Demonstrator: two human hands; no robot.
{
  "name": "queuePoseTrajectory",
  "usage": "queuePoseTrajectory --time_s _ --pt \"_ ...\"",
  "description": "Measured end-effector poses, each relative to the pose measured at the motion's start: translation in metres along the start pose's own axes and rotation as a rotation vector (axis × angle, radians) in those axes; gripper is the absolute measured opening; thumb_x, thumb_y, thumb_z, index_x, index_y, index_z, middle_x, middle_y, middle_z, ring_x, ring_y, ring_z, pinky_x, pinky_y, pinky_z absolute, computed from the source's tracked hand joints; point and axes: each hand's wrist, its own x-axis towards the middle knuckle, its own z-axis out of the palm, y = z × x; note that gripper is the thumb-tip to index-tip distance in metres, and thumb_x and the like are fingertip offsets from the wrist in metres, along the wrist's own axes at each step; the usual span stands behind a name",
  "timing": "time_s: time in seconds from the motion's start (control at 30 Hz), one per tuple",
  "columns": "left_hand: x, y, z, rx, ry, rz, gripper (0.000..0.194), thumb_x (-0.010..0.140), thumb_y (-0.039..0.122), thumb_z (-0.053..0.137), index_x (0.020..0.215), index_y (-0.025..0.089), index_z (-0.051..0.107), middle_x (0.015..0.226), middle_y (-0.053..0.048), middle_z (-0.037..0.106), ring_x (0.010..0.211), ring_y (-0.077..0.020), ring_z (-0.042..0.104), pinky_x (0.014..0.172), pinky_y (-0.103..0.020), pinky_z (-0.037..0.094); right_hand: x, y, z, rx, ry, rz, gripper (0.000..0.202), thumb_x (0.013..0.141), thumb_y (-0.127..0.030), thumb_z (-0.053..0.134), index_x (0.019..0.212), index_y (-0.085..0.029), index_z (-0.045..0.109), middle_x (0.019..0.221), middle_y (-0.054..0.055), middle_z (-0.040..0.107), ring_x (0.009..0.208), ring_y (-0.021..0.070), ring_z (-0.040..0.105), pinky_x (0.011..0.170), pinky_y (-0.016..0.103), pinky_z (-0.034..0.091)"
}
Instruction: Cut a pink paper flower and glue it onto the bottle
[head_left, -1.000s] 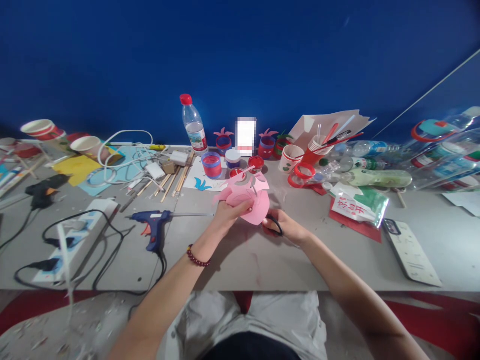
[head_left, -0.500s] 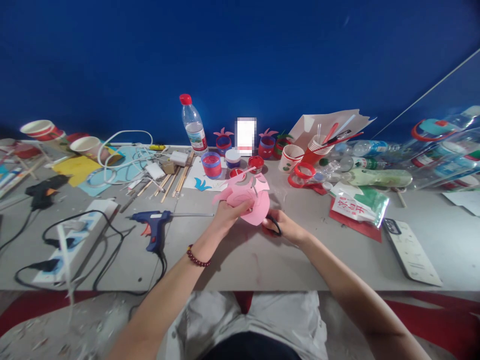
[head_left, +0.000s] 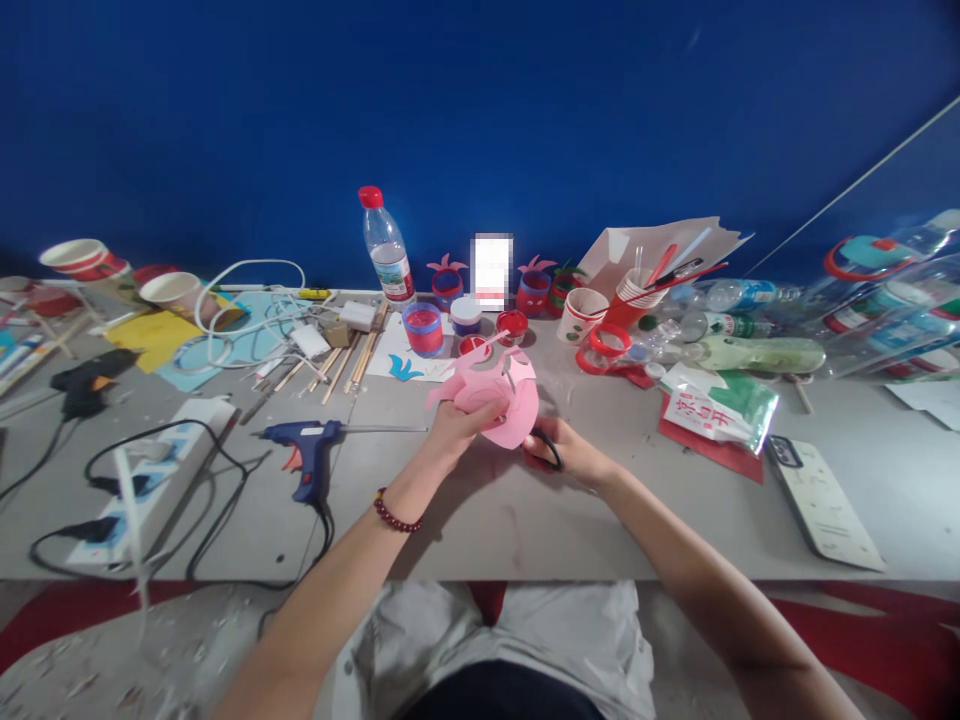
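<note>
Grey desk (head_left: 480, 555), blue wall (head_left: 480, 120) at the back. Nearest: left hand (head_left: 463, 424), fingers pinching pink paper (head_left: 517, 418); right hand (head_left: 576, 456), fingers closed round scissors (head_left: 556, 455) at the paper's lower right edge. Paper is up off the desk, between the hands, at mid-desk. Blades mostly hidden; can't tell how wide they're open.

Main risk: floppy sheet buckles under a one-sided pinch, cut wanders. Thin strips on the far side could tear or fold if twisted. Left fingers are near the cutting side; a slip could nick them.

Left of the paper: glue gun (head_left: 311, 455), glue stick (head_left: 386, 430) pointing at the left wrist. Arm swings left, gun gets knocked. Heat state unknown.

Beyond: open red pot (head_left: 512, 327). Strips dipping into it could pick up red. Further back, bottle (head_left: 388, 262) stands upright.
</note>
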Motion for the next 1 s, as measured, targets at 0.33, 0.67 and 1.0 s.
queuePoseTrajectory --time_s 0.33,0.67,1.0 --pt "0.0036 -0.0001 -0.0013 -0.031 0.023 0.008 0.037 0.053 0.029 0.089 0.084 0.015 0.074 0.078 -0.007 0.073 0.072 -0.0217 0.066 0.064 -0.033 0.057 0.0017 0.002 -0.0009 0.022 0.025 0.001 0.057 0.072 -0.071 0.067 0.078 -0.016 0.051 0.053 -0.005 0.045 0.047 0.0056 0.029 0.044 0.023 0.019" --pt "0.0068 -0.0017 -0.0048 0.015 0.049 -0.009 0.034 0.054 0.031 0.087 0.079 0.012 0.073 0.07 -0.006 0.069 0.065 -0.0178 0.062 0.06 -0.03 0.052 0.001 -0.0029 0.0004 0.006 0.034 0.01 0.054 0.072 -0.068 0.068 0.078 -0.016 0.052 0.052 -0.005 0.045 0.047 0.0056 0.029 0.044 0.023 0.018" --pt "0.0078 0.0018 -0.0071 0.055 -0.03 0.094 0.023 0.06 0.033 0.082 0.064 0.015 0.068 0.063 -0.002 0.064 0.061 -0.0141 0.056 0.059 -0.027 0.046 -0.0008 -0.0027 -0.0005 -0.009 0.051 0.036 0.048 0.074 -0.061 0.07 0.078 -0.017 0.051 0.052 -0.006 0.045 0.047 0.0055 0.028 0.044 0.022 0.019"
